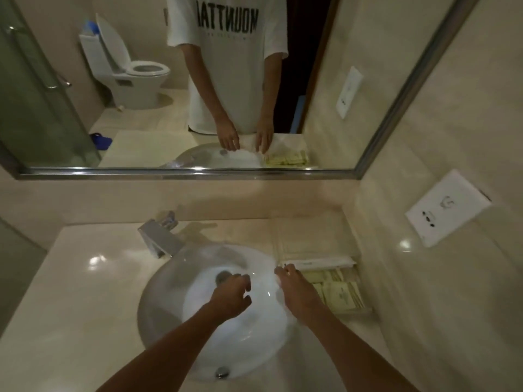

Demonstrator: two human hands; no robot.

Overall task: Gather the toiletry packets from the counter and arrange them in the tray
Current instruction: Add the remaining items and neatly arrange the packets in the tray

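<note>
Several pale yellow toiletry packets (341, 291) lie in a clear tray (365, 306) on the counter right of the sink, with a long white packet (319, 262) across the tray's far end. My right hand (297, 290) hovers over the sink's right rim at the tray's left edge, fingers relaxed and pointing away, holding nothing. My left hand (232, 295) hangs over the basin with loosely curled fingers and nothing in it.
A white round sink (169, 290) with a chrome faucet (160, 236) fills the counter's middle. A folded cream towel (311, 236) lies behind the tray. The wall with a socket plate (445, 207) stands right. A mirror (141, 108) runs along the back.
</note>
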